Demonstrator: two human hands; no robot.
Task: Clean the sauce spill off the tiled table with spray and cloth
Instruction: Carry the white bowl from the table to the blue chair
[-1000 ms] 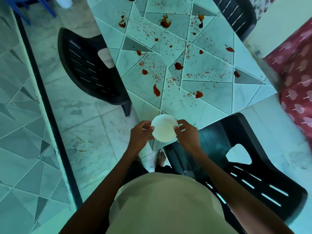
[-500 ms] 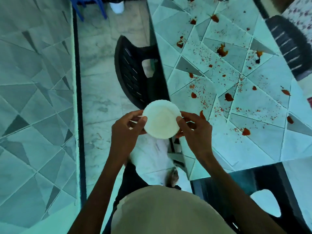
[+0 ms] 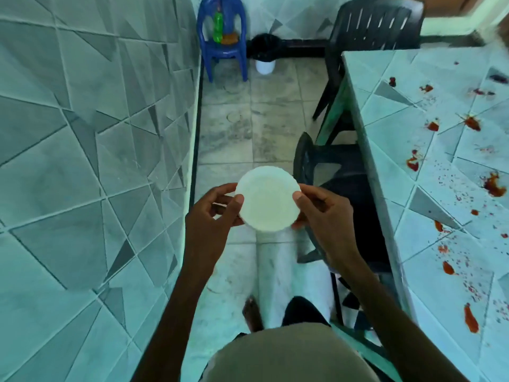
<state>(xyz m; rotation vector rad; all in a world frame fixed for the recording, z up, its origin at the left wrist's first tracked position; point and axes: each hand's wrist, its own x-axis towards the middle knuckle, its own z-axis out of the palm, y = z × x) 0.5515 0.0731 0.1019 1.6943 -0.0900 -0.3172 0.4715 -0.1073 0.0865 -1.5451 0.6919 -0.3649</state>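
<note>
- Tiled table (image 3: 399, 139): sauce spill (image 3: 493, 184) across the top, unwiped; cleaning not begun.
- Blue chair (image 3: 223, 55), far end: green bottle (image 3: 218, 27), possibly the spray; cloth not located.
- White dish (image 3: 267, 199): left hand (image 3: 212, 216) and right hand (image 3: 322, 208) pinch opposite rims, over the floor (image 3: 248, 128).

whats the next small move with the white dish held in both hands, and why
Probably step toward the blue chair and set the white dish down: left hand and right hand both pinch its rim, so neither can take the green bottle standing on that chair, and sauce spots the tiled table.
</note>
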